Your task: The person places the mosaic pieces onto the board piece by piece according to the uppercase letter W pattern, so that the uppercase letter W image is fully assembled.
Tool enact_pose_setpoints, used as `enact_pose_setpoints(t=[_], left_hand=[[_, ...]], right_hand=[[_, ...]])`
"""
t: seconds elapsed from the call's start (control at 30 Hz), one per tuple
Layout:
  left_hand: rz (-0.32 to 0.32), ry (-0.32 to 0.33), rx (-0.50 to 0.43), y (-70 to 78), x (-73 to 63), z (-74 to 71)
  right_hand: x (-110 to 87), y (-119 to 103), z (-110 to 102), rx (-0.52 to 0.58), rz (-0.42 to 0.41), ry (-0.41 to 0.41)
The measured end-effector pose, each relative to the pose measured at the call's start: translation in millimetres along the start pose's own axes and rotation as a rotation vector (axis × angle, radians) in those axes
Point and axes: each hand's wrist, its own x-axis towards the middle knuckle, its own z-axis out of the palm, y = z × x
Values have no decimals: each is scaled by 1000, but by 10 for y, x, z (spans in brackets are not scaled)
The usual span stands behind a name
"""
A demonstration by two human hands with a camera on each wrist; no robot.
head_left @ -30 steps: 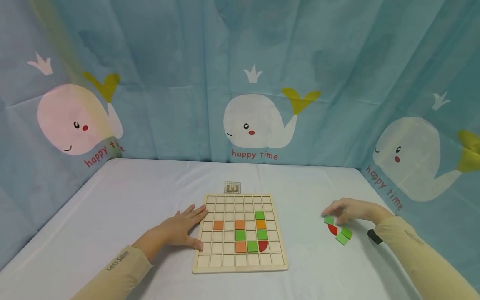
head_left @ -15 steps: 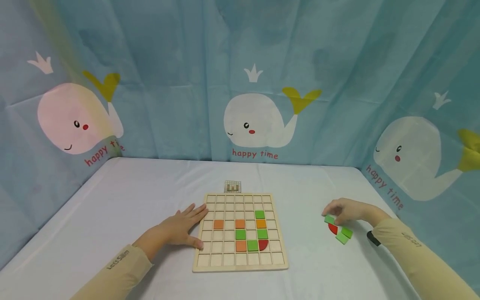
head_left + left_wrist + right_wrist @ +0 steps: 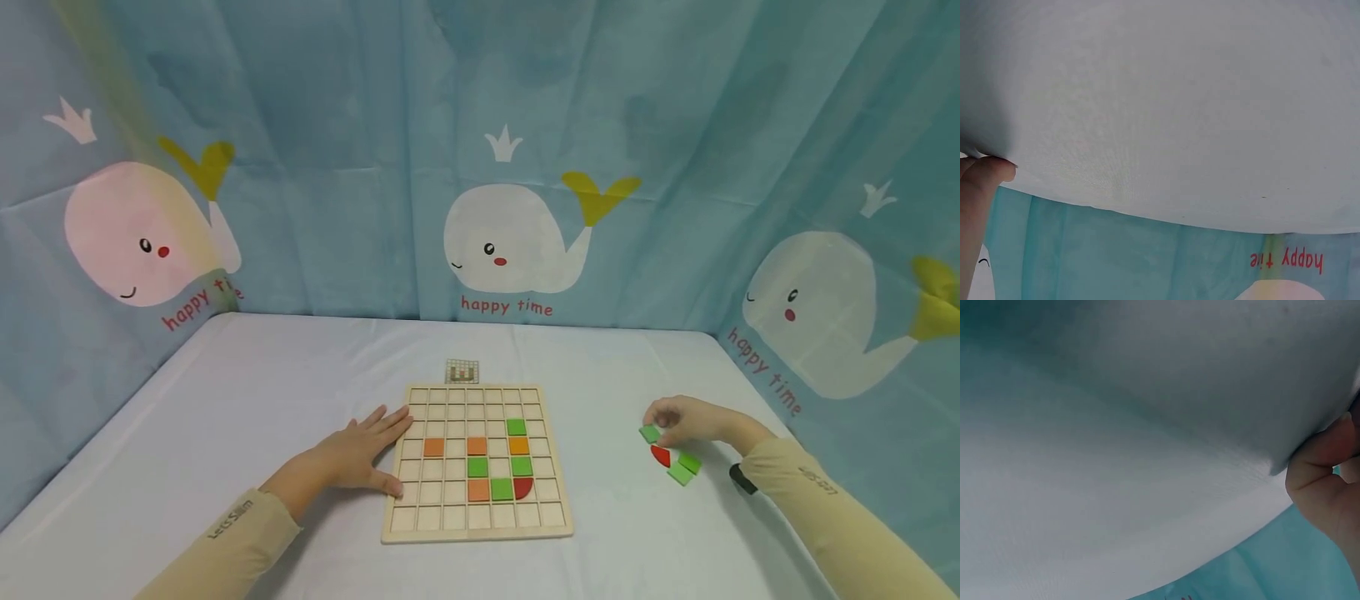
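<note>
My left hand [image 3: 356, 454] lies with spread fingers against the left edge of a wooden grid board [image 3: 431, 518]. In the board's squares sit several orange tiles [image 3: 433, 447], several green tiles [image 3: 477, 467] and a red quarter-round tile [image 3: 523, 487]. To the right of the board, my right hand [image 3: 693, 419] pinches a green tile [image 3: 648, 434] between thumb and curled fingers. Just below it on the cloth are a second red rounded tile [image 3: 661, 456] and two more green tiles [image 3: 680, 473]. The wrist views show parts of the hands [image 3: 982, 181] [image 3: 1329, 469] over white cloth, with no tile visible.
A small card [image 3: 462, 372] printed with a grid pattern lies behind the board. White cloth [image 3: 300, 367] covers the table. A blue curtain with whale prints [image 3: 502, 242] hangs behind and at both sides. A black object [image 3: 742, 479] shows beneath the right wrist.
The right fingers have curled in on the green tile, which has shifted slightly left and away from the red one. My left hand keeps its place at the board.
</note>
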Motion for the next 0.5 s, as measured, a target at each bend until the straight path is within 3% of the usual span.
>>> enact_pose_setpoints(t=[0.27, 0.5], left_hand=[[-2, 6, 5, 4, -18, -15], [7, 6, 4, 22, -29, -24]], right_hand=[[-20, -104, 16, -19, 14, 31], [-75, -187, 31, 42, 112, 100]])
